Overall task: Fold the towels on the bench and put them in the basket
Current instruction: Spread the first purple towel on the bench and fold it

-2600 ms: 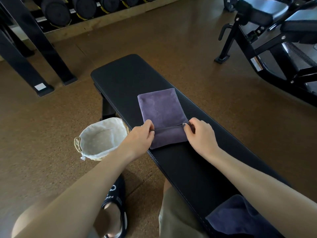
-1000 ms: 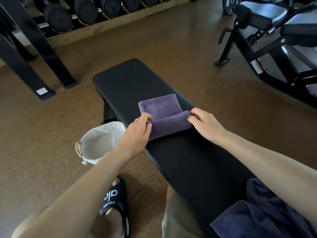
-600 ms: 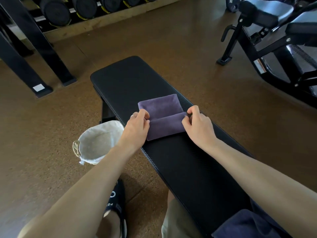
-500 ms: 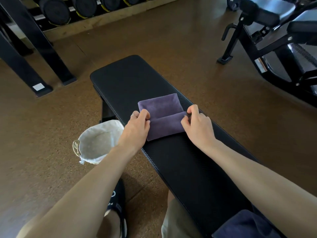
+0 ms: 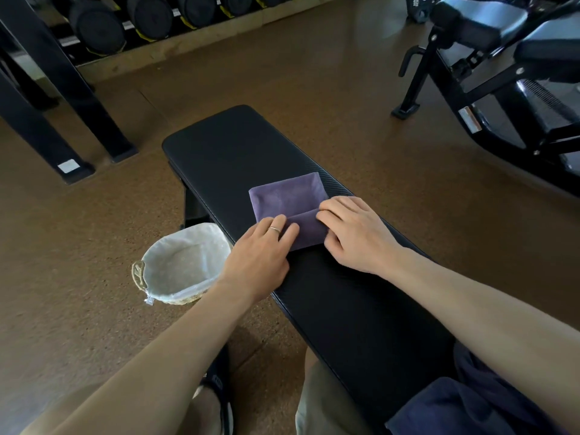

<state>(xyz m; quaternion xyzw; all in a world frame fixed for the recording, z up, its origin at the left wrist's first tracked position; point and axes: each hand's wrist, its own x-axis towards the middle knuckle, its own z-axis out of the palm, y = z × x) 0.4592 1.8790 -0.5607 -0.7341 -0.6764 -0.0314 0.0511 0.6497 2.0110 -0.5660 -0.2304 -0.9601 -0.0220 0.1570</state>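
A purple towel lies folded on the black bench, its near part doubled over into a flap. My left hand rests flat on the flap's left end, fingers straight, a ring on one finger. On the flap's right end lies my right hand, pressing it down with its fingers pointing left. A cloth-lined wicker basket stands on the floor left of the bench, beside my left wrist. A dark blue towel lies crumpled on the bench's near end, under my right forearm.
A dumbbell rack runs along the back left, with black frame legs in front of it. A black gym machine fills the right back. My sandalled foot is on the brown floor below the basket.
The near part of the purple towel has been folded over away from me. Both hands have let go of their pinch on the flap's ends and now lie flat on it.
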